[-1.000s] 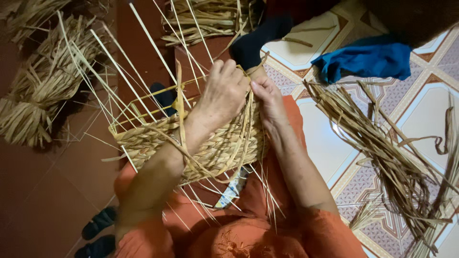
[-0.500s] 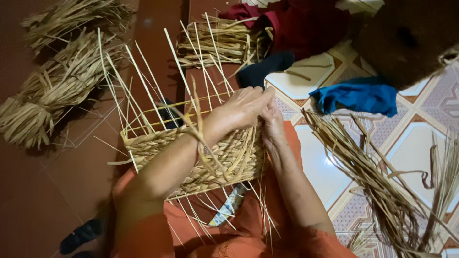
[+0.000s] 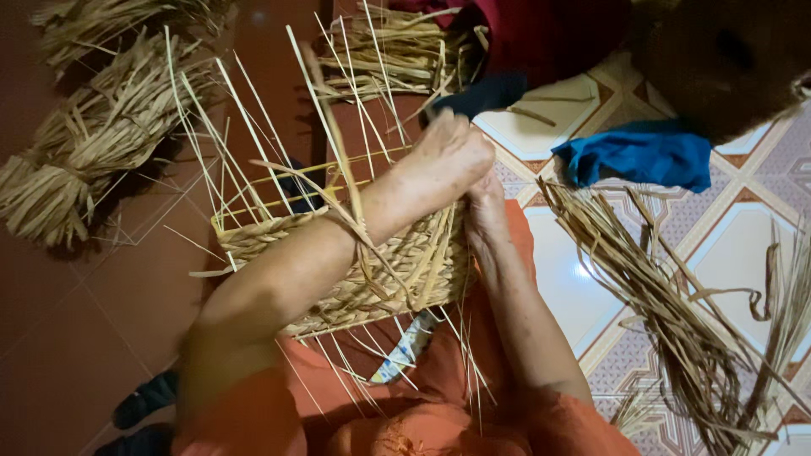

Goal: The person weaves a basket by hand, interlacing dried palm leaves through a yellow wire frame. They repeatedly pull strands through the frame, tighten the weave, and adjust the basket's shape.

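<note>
Left hand [image 3: 452, 156] closed, gripping straw basket [image 3: 372, 270] rim beside right hand [image 3: 486, 211].

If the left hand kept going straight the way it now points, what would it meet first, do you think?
Probably the dark blue cloth just beyond the left hand, then the red cloth, though depth is hard to judge.

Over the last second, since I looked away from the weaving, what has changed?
The left hand slid from the middle of the half-woven straw basket toward its far-right corner, closing over the rim beside the right hand, and a straw strand now crosses the left forearm. The basket stayed on the lap; the straw bundles and blue cloth lie unmoved.
</note>
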